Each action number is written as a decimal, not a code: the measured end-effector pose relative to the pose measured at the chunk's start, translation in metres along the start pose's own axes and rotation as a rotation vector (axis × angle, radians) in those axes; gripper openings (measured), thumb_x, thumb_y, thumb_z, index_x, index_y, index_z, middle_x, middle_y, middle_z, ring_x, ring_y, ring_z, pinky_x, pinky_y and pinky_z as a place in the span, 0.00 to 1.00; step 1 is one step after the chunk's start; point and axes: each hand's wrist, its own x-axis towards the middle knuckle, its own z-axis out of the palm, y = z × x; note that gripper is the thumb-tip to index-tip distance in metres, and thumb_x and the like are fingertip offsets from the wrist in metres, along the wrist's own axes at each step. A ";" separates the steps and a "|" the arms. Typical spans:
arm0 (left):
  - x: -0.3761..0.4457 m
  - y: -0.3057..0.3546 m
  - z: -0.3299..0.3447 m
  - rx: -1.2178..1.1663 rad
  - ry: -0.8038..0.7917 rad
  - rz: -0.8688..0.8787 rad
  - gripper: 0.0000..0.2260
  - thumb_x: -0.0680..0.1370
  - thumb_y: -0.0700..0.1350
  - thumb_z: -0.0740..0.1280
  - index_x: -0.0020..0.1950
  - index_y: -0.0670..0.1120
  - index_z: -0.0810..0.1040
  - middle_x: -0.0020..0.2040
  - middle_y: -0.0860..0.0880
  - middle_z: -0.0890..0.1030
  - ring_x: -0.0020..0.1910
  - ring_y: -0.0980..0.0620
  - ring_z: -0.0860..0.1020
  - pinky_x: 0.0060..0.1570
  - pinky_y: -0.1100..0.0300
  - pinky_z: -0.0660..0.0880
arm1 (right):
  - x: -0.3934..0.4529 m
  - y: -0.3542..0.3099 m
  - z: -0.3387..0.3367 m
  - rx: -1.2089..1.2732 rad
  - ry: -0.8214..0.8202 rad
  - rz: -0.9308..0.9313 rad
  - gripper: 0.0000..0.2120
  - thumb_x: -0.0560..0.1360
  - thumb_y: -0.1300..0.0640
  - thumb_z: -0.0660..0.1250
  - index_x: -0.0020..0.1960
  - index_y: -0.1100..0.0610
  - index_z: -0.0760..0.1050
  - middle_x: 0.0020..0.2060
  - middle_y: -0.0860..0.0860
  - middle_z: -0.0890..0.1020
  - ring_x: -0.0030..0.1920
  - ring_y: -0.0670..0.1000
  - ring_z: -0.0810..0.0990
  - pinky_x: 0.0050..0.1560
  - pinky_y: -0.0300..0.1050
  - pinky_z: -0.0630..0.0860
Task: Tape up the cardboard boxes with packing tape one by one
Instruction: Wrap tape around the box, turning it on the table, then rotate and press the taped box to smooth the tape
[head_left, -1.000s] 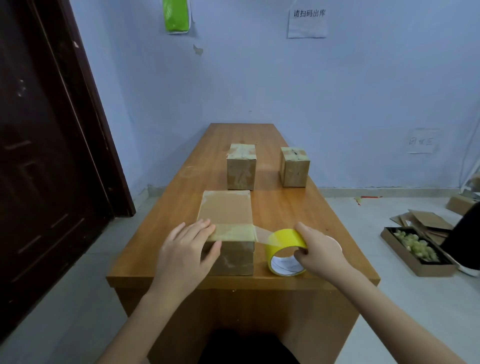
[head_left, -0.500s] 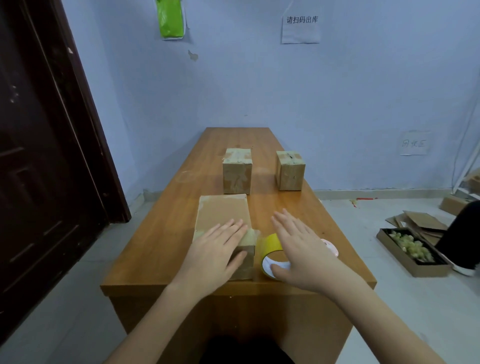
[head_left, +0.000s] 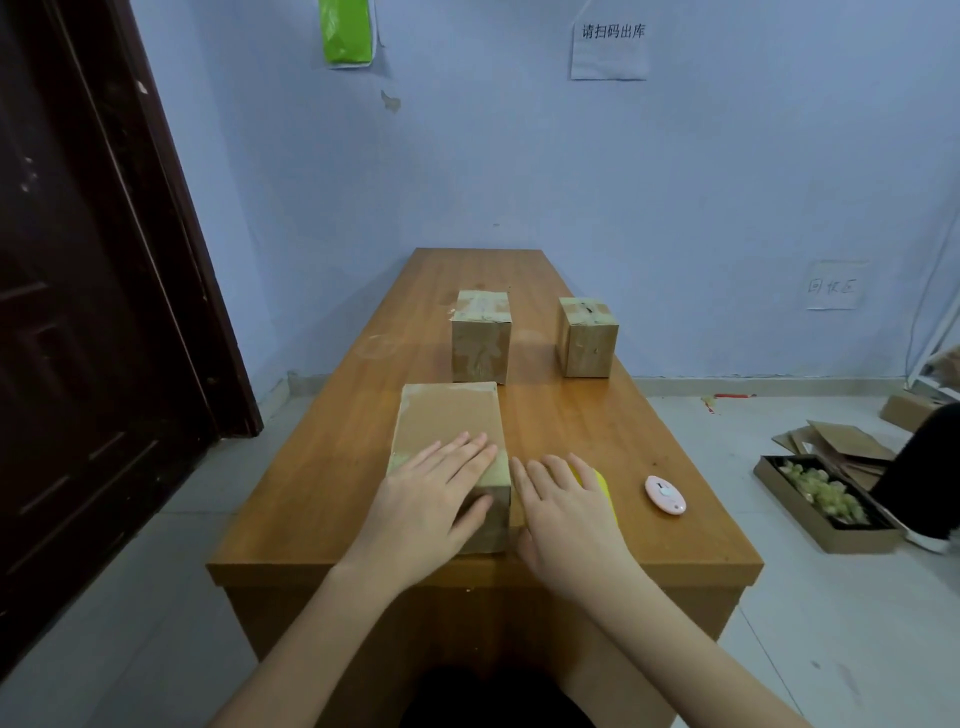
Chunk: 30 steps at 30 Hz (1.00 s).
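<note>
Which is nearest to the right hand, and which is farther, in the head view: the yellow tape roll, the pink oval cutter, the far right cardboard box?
1. Yellow tape roll: under the right hand.
2. Pink oval cutter: just right of it, on the wooden table.
3. Far right cardboard box: far end, beyond the fingers.

Small packing room: taped boxes (head_left: 480, 335) on table (head_left: 597, 431), cardboard scraps (head_left: 836, 441) on floor.

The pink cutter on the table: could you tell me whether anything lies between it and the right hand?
Nothing visible blocks it. The right hand lies flat over the yellow tape roll, and only bare table separates that roll from the pink cutter. The left hand rests on the near box.
</note>
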 end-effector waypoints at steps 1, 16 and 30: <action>0.000 0.000 0.000 0.002 -0.008 0.000 0.21 0.78 0.53 0.63 0.70 0.48 0.71 0.68 0.51 0.73 0.68 0.55 0.69 0.67 0.57 0.65 | 0.000 -0.001 0.000 -0.021 0.001 0.004 0.36 0.77 0.44 0.59 0.78 0.60 0.51 0.72 0.56 0.66 0.73 0.58 0.61 0.74 0.57 0.51; 0.021 0.012 -0.011 0.109 -0.123 0.002 0.20 0.75 0.55 0.64 0.67 0.57 0.72 0.60 0.49 0.78 0.56 0.50 0.77 0.45 0.58 0.76 | -0.003 0.002 -0.024 0.074 -0.119 -0.042 0.38 0.77 0.42 0.56 0.78 0.60 0.46 0.77 0.59 0.39 0.76 0.57 0.34 0.74 0.57 0.37; 0.050 0.009 -0.032 0.283 -0.500 0.141 0.12 0.81 0.50 0.55 0.63 0.62 0.68 0.62 0.45 0.70 0.40 0.47 0.76 0.35 0.59 0.60 | -0.003 0.114 0.048 0.093 -0.160 0.685 0.15 0.82 0.52 0.50 0.58 0.59 0.71 0.59 0.56 0.74 0.60 0.56 0.72 0.57 0.46 0.70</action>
